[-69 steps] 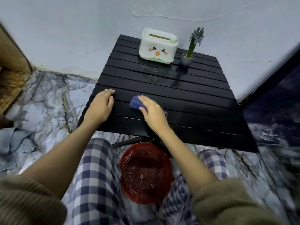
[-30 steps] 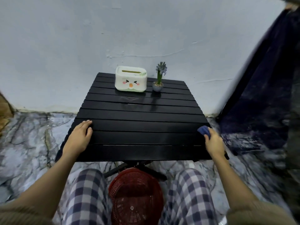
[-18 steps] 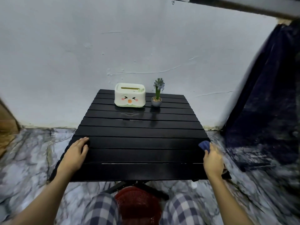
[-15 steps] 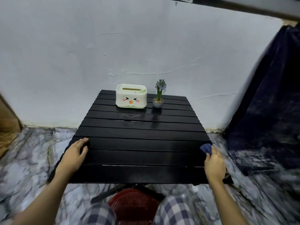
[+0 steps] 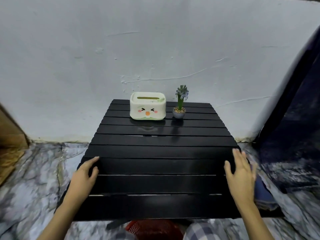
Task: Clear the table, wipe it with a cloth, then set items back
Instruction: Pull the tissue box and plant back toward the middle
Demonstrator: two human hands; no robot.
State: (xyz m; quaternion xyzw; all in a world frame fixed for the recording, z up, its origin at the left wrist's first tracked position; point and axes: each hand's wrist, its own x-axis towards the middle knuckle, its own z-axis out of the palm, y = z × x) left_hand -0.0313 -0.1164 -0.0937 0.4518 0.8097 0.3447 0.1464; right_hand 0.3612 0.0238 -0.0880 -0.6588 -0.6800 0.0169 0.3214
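**Entry: slatted table, late in the wipe-and-reset job**

Table (image 5: 162,163): black, slatted, set against a pale wall. I logged its near and middle slats as bare and glossy, which I judged to mean the wiping was done or nearly so.

Tissue box (image 5: 147,106): white, cartoon face, upright at the far edge. Plant (image 5: 179,108): small pot, upright just to the box's right, apart from it. I judged both as set in place, so the putting-back looked complete or close to it for these two.

Left hand (image 5: 84,174): flat on the table's near left edge, fingers loosely apart, holding nothing.

Right hand (image 5: 240,174): over the near right edge, fingers spread, blurred; nothing in it that I could see.

Cloth (image 5: 263,193): blue, lying at the right side just past the right hand, not held. I could not tell whether it sat on the table's corner or hung off it.

Basket (image 5: 154,229): red, on the floor under the near edge, mostly hidden; contents not visible.

Remaining, by my estimate: stowing the cloth, and returning anything the basket might hold.
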